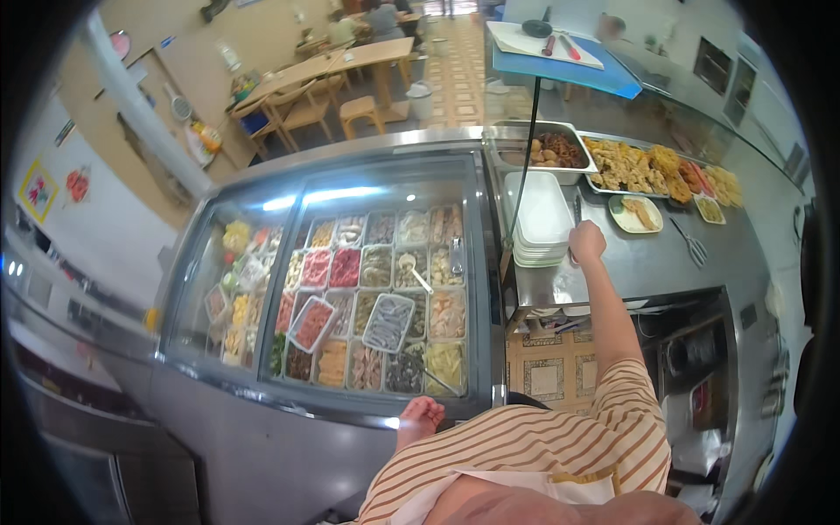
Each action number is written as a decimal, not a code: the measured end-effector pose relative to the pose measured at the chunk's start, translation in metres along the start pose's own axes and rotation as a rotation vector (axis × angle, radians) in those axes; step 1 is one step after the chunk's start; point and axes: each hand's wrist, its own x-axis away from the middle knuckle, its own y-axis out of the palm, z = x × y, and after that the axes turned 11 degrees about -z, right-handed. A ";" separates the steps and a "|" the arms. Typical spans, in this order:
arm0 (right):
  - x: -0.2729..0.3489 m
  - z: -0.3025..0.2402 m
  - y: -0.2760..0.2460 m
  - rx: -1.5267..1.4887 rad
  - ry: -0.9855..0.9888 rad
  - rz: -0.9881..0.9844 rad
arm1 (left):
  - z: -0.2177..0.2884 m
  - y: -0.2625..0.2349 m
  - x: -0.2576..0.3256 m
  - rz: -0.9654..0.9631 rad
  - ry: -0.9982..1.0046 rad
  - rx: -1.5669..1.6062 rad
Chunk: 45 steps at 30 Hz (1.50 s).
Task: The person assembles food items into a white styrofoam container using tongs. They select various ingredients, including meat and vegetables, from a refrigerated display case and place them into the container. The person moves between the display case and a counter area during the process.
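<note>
Left hand (pixel 420 418), fingers curled together, rests on my display case's (pixel 350 404) near edge; right hand (pixel 586 241) grips tongs (pixel 577 210) beside stacked trays (pixel 542 219), apparently mid-pickup; lifting comes next.

glass-topped display chiller (pixel 350 175) – trays of raw ingredients inside, steel tray of fried food (pixel 643 166), tongs (pixel 694 248), wooden dining tables (pixel 367 57)

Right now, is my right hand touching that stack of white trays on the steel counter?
Cannot tell. In the head view the right hand sits right at the edge of the stack of white trays, but no clear contact or gap shows there.
</note>
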 end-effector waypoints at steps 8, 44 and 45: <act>0.003 0.016 -0.046 -0.171 0.116 0.076 | 0.044 -0.034 -0.041 -0.230 -0.145 -0.289; 0.568 0.211 0.225 -1.554 1.651 0.479 | 0.016 0.008 -0.403 -0.163 0.873 -2.957; 0.566 0.197 0.214 -1.531 1.610 0.424 | 0.015 0.028 -0.378 -0.204 0.867 -2.900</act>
